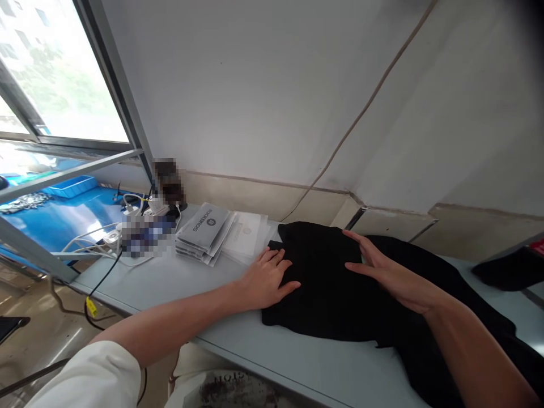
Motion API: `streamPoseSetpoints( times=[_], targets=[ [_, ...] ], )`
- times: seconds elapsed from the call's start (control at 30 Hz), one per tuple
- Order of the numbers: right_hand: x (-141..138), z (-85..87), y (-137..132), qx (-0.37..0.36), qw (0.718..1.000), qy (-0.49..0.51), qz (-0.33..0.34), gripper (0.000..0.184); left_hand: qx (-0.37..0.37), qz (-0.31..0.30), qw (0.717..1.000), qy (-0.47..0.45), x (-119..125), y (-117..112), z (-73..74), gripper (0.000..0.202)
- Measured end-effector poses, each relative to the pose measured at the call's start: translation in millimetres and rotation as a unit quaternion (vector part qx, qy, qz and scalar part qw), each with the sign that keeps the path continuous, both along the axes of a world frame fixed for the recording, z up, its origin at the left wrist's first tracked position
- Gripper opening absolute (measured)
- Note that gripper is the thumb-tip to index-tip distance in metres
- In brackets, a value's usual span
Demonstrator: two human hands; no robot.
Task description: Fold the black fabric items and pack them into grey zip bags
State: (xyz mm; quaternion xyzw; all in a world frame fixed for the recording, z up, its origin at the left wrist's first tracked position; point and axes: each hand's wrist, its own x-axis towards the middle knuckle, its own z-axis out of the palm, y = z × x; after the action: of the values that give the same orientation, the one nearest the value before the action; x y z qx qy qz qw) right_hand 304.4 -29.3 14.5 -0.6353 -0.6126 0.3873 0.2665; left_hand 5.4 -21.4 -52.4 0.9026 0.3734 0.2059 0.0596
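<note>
A black garment lies partly folded on a pale grey table. My left hand rests flat on the garment's left edge, fingers spread. My right hand lies flat on top of the fabric near its middle, fingers stretched out toward the left. Neither hand grips anything. The rest of the garment trails off to the right under my right forearm.
A stack of grey plastic packets and clear bags sits left of the garment. Chargers and white cables crowd the table's left end by the window. Another dark item lies at the far right. The wall stands close behind.
</note>
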Motion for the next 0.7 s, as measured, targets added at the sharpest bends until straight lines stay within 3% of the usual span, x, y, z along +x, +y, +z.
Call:
streamPoseSetpoints(
  times=[0.17, 0.37, 0.43, 0.57, 0.7],
  targets=[
    [0, -4.2, 3, 0.000, 0.999, 0.019, 0.031, 0.085, -0.001, 0.003, 1.000, -0.017, 0, 1, 0.3, 0.054],
    [3, -3.4, 5, -0.068, 0.996, 0.042, 0.026, 0.047, -0.001, -0.009, 1.000, -0.024, -4, 1, 4.1, 0.046],
    [1, -2.0, 3, -0.065, 0.997, 0.039, 0.014, 0.051, 0.000, -0.016, 1.000, -0.021, -5, 1, 6.1, 0.044],
    [-12, -1.9, -6, -0.015, 1.000, -0.015, 0.007, 0.078, -0.003, -0.026, 0.999, -0.023, -4, 1, 10.0, 0.039],
    [-22, -10.3, -12, 0.026, 0.997, -0.058, 0.037, 0.087, 0.003, -0.022, 0.998, -0.051, -3, 2, 11.5, 0.033]
  ],
)
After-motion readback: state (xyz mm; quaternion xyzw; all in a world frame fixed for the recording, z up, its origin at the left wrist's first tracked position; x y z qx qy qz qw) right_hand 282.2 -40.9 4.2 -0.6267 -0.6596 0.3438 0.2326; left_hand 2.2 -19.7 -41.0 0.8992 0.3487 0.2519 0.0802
